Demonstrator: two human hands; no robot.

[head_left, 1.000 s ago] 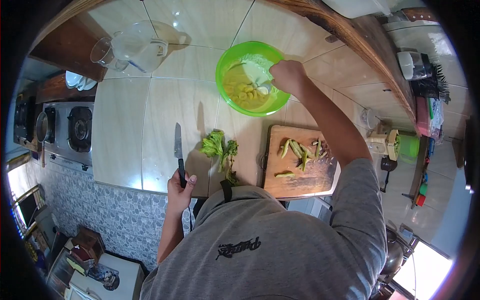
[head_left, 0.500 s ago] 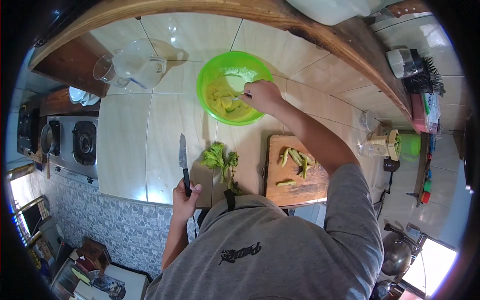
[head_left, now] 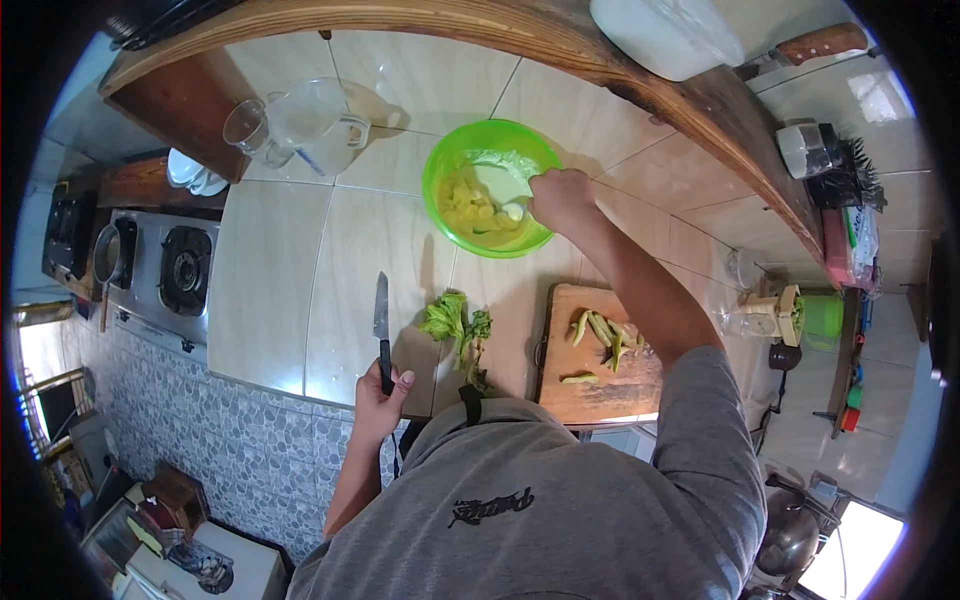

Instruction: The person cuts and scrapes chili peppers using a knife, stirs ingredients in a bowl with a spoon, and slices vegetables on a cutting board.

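My right hand (head_left: 562,198) is closed at the right side of a green plastic bowl (head_left: 436,222). It holds a spoon (head_left: 514,211) whose head dips into a pale yellow batter-like mixture (head_left: 470,203). A few green bits show in the mixture. My left hand (head_left: 382,403) grips the black handle of a kitchen knife (head_left: 382,310), its blade pointing away from me over the counter. Leafy greens (head_left: 448,320) with stems lie just right of the knife. Cut green vegetable pieces (head_left: 603,330) rest on a wooden cutting board (head_left: 575,402) beneath my right forearm.
A clear pitcher (head_left: 318,125) and a clear cup (head_left: 246,127) stand at the back left. Beyond the counter's left end is a gas stove (head_left: 186,270) with a saucepan (head_left: 108,252). A wooden shelf (head_left: 460,20) overhangs the back; bottles and jars line the right.
The view has shifted, so the scene sits slightly lower and further right. My right hand has moved the spoon within the bowl toward its right side. My left hand still holds the knife.
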